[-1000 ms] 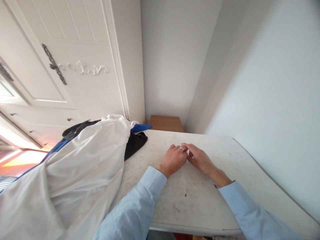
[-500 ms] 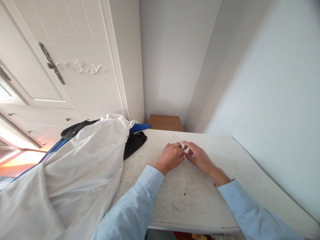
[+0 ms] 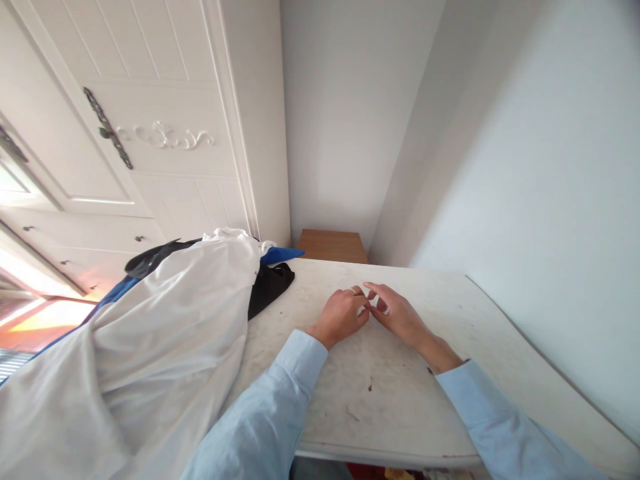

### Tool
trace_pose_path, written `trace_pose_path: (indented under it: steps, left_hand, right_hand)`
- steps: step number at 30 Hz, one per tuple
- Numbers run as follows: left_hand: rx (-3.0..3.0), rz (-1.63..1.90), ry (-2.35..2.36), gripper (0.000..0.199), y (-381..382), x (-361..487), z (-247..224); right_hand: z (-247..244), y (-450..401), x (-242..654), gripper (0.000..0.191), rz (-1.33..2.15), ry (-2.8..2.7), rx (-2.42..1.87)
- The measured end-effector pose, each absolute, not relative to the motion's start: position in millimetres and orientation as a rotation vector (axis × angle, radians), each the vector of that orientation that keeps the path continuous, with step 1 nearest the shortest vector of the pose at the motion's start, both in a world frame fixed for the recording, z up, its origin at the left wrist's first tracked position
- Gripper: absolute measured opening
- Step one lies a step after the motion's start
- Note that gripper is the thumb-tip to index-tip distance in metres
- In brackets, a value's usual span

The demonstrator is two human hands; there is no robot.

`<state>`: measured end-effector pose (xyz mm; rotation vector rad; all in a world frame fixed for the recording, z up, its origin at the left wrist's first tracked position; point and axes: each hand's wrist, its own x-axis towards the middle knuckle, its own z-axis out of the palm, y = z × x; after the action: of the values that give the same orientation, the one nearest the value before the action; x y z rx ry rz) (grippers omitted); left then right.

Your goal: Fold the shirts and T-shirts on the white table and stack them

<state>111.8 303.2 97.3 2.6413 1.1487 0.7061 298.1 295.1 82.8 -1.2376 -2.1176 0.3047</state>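
My left hand [image 3: 343,316] is over the worn white tabletop [image 3: 400,407], palm down, its fingers loosely bent and a ring on one of them. Facing it from the right is my right hand [image 3: 400,317], fingers curved and apart from the thumb. The tips of the two hands meet or nearly meet in the middle. Nothing shows in either hand, though the undersides of the fingers are hidden. To the left lies a white cloth or garment [image 3: 175,333], with a black piece of fabric [image 3: 270,287] and a blue one [image 3: 283,255] sticking out beneath it.
A white wardrobe [image 3: 175,60] with dark metal handles stands at the left behind the fabrics. Beyond the table's far edge is a brown wooden surface [image 3: 334,245]. A pale wall [image 3: 565,200] runs along the right side. Dark specks mark the tabletop.
The left hand's fingers and thumb have shifted very slightly, with a small gap showing between them. The right hand and the fabrics have stayed put.
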Motion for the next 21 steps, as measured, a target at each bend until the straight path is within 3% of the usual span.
trace_pose_path:
  steps: [21]
  left_hand:
    - [2.884,0.369,1.207,0.027,289,120,105]
  right_hand:
    - [69,289,298,0.066,0.030,-2.308,-1.297]
